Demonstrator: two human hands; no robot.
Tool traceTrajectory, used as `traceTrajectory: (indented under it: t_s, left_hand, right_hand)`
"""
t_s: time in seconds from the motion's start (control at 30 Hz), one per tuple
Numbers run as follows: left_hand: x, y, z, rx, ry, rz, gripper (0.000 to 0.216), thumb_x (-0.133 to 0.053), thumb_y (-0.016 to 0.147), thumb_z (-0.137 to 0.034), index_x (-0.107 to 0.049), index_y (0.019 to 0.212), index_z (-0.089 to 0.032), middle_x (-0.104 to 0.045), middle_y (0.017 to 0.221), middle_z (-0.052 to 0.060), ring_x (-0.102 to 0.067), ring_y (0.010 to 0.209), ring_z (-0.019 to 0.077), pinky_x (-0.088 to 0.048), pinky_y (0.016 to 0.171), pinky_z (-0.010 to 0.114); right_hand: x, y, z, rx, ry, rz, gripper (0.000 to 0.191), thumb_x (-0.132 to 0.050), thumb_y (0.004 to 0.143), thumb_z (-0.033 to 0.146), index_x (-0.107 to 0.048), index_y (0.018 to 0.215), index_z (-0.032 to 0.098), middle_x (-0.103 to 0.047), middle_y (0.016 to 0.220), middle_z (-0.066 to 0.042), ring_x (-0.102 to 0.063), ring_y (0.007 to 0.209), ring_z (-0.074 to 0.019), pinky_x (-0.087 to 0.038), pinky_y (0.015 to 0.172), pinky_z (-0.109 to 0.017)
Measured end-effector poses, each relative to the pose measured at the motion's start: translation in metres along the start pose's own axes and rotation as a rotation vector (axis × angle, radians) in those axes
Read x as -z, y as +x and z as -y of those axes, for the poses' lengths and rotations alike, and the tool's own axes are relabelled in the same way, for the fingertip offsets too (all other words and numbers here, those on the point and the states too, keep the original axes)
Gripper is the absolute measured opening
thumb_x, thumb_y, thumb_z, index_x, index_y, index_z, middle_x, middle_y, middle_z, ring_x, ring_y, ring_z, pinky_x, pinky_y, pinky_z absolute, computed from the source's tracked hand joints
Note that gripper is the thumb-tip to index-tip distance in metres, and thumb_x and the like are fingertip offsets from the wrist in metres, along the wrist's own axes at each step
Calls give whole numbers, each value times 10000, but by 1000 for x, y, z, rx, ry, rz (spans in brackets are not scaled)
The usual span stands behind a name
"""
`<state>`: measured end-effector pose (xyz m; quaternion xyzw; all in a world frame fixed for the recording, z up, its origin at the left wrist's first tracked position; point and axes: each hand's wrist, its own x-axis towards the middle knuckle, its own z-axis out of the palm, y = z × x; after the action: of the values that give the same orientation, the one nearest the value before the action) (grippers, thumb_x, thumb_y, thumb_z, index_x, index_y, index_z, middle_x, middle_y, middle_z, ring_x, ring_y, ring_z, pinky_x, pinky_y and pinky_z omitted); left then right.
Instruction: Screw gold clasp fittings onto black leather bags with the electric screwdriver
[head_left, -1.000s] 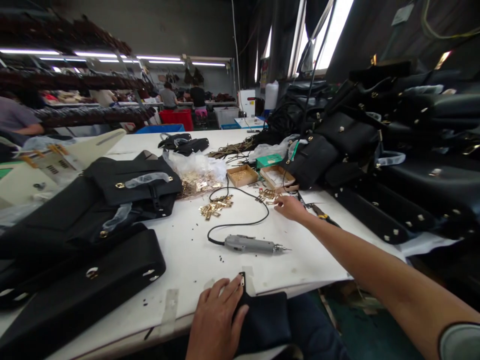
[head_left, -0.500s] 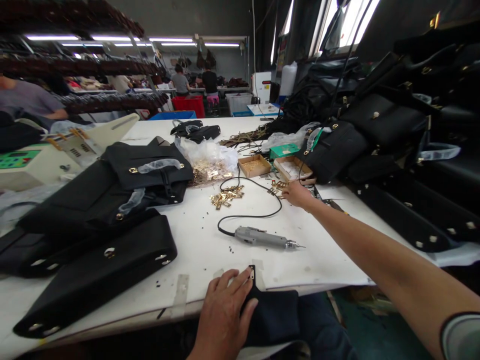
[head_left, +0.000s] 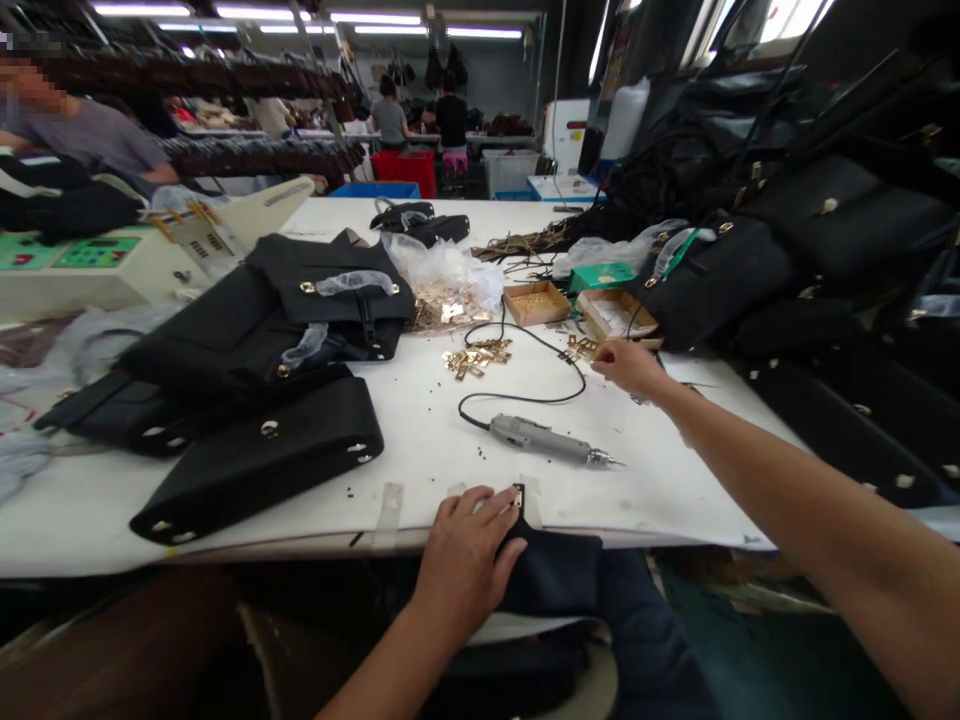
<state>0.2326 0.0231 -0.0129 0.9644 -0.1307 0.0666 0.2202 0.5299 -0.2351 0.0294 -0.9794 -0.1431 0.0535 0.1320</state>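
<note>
My left hand (head_left: 469, 555) holds a black leather bag part (head_left: 559, 565) against the table's front edge. Its fingertips press on a narrow tab with a small metal plate (head_left: 518, 497), and the thumb lies over the leather. Farther out, my right hand (head_left: 628, 366) is reached forward with fingers pinched together, beside a small pile of gold-coloured metal plates (head_left: 581, 346). What sits between those fingertips is too small to make out. A grey electric screwdriver (head_left: 547, 441) lies between my hands, its bit pointing right and its black cord curling behind it.
More gold plates (head_left: 478, 357) lie near a plastic bag of metal parts (head_left: 450, 300). Two open cardboard boxes (head_left: 536, 303) stand behind. Black bags (head_left: 300, 450) cover the left side; a tall pile of black bags (head_left: 810, 250) rises at the right. A person (head_left: 90, 140) is at far left.
The view has shifted, so the table appears higher and farther right. My right hand stays by the small plate pile, its fingers now pinched at its near edge. My left hand keeps its place on the tab.
</note>
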Motion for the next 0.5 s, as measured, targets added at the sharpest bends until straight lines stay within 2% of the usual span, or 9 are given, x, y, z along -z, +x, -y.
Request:
traceTrajectory:
  t_s: [0.07, 0.17, 0.23, 0.3, 0.4, 0.5]
  left_hand:
    - [1, 0, -1, -6, -2, 21, 295, -656, 937, -304, -674, 1229, -268, -658, 1397, 31, -572, 1244, 284, -466, 985, 511]
    - [2, 1, -2, -7, -6, 47, 292, -645, 952, -338, -669, 1231, -253, -649, 1408, 36, -553, 1261, 280, -440, 979, 502]
    - [2, 1, -2, -6, -3, 56, 287, -644, 955, -349, -675, 1222, -248, -653, 1399, 39, -551, 1259, 274, -427, 978, 498]
    - [1, 2, -2, -7, 1, 62, 288, -651, 953, -354, -679, 1218, -247, -661, 1385, 38, -553, 1253, 266, -421, 978, 492]
    - [-1, 2, -1, -8, -5, 58, 301, -675, 939, -357, -681, 1218, -242, -673, 1368, 38, -554, 1248, 263, -416, 978, 481]
    - [-2, 1, 0, 1, -16, 44, 318, -692, 930, -363, -675, 1222, -240, -679, 1362, 27, -549, 1248, 265, -413, 974, 476]
  right_hand:
    - [3, -30, 8, 20, 123, -12, 202, -518, 997, 317, -650, 1015, 165, -734, 911, -84, -688, 770, -177, -478, 635, -259]
    - [1, -85, 28, 84, 426, 19, 263, -581, 963, 443, -639, 994, 189, -712, 763, -41, -657, 614, -156, -465, 564, -253]
    - [-5, -119, 44, 130, 576, 88, 284, -648, 914, 476, -664, 951, 195, -702, 722, -27, -655, 616, -158, -484, 596, -262]
    - [-18, -145, 60, 135, 713, 193, 293, -718, 859, 473, -694, 933, 191, -729, 787, -39, -682, 702, -172, -509, 650, -267]
    - [-41, -161, 76, 94, 867, 376, 306, -763, 815, 454, -726, 945, 180, -758, 904, -63, -706, 820, -198, -538, 694, -274]
    - [-60, -160, 87, 85, 907, 409, 287, -723, 846, 442, -724, 926, 166, -759, 866, -63, -705, 792, -193, -551, 699, -286]
